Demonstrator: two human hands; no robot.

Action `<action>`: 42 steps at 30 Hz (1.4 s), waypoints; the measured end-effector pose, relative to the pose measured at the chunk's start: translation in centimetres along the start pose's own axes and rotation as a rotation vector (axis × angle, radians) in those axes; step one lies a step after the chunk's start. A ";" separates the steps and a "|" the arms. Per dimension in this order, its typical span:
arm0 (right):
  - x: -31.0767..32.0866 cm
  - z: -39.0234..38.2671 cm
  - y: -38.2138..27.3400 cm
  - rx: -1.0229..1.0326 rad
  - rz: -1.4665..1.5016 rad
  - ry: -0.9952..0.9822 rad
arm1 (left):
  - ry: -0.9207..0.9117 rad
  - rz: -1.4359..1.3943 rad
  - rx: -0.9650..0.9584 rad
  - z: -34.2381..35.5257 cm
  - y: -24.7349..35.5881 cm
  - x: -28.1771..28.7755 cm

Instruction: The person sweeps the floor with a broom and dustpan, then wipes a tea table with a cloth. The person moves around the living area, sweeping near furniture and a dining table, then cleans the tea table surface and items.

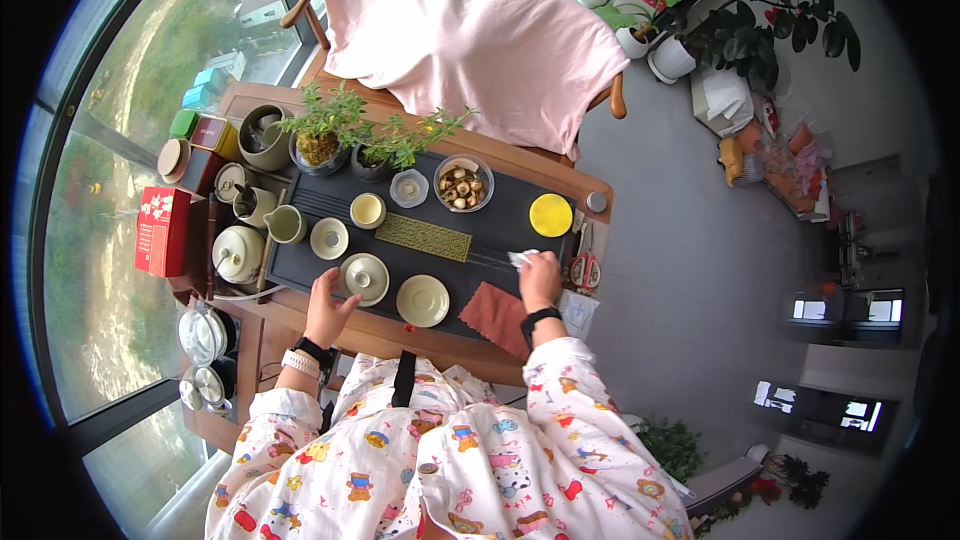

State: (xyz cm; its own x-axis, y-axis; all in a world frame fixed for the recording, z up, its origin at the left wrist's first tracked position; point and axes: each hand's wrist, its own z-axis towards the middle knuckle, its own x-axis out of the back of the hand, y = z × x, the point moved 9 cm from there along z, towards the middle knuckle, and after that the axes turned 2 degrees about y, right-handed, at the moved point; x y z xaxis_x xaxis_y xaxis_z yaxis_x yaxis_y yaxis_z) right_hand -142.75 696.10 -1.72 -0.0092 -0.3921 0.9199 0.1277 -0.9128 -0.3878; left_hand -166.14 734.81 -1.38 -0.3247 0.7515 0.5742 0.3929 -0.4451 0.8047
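Observation:
My left hand [327, 309] is open, fingers spread, at the left edge of a white lidded tea bowl [366, 292]; I cannot tell whether it touches. A small crumpled white piece, like tissue or wrapper [522, 258], sticks out from the closed fingers of my right hand [541, 283]. That hand is over the right part of the dark tea tray [505, 220]. Between the hands lie a pale saucer [423, 301] and a folded rust-coloured cloth [495, 316]. Beyond the tea bowl are a small white round dish [329, 238], a cup [368, 210] and a patterned green mat [424, 238].
A pitcher [286, 224], teapot [240, 254] and red box [162, 231] stand left. Potted plants [330, 120], a bowl of brown dried pieces [464, 184] and a yellow disc [551, 215] are farther back. Scissors [585, 265] lie right. A pink-draped chair [470, 40] stands opposite.

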 end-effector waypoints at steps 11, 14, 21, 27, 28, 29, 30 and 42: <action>-3.5 -0.3 -5.7 0.243 0.070 -0.084 | -0.185 0.046 0.023 1.2 0.4 -2.0; 0.2 0.0 1.6 0.108 -0.074 -0.047 | -0.214 0.067 0.038 1.1 0.5 -1.9; -1.4 0.7 -0.1 0.126 -0.099 -0.037 | -0.208 0.046 0.026 1.0 0.8 -1.7; -6.5 -0.5 -10.2 0.154 0.072 -0.061 | -0.217 0.088 0.020 1.2 0.6 -1.8; -6.1 -0.7 -9.8 0.153 0.146 -0.047 | -0.231 0.083 0.033 1.3 0.5 -1.9; -5.9 -0.7 -8.3 0.136 0.125 -0.095 | -0.237 0.120 0.015 1.4 0.6 -1.8; -5.0 -0.5 -6.7 0.162 0.117 -0.102 | -0.238 0.145 -0.013 1.6 0.7 -1.9; -2.5 -1.0 -3.4 0.141 0.128 -0.081 | -0.223 0.088 0.010 1.2 0.7 -1.7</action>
State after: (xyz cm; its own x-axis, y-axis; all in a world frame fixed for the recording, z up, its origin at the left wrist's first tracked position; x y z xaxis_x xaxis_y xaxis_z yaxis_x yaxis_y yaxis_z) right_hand -144.17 700.12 -2.76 0.0954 -0.4880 0.8676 0.2604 -0.8290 -0.4949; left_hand -164.27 733.79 -2.02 -0.0911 0.7998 0.5934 0.4197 -0.5095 0.7512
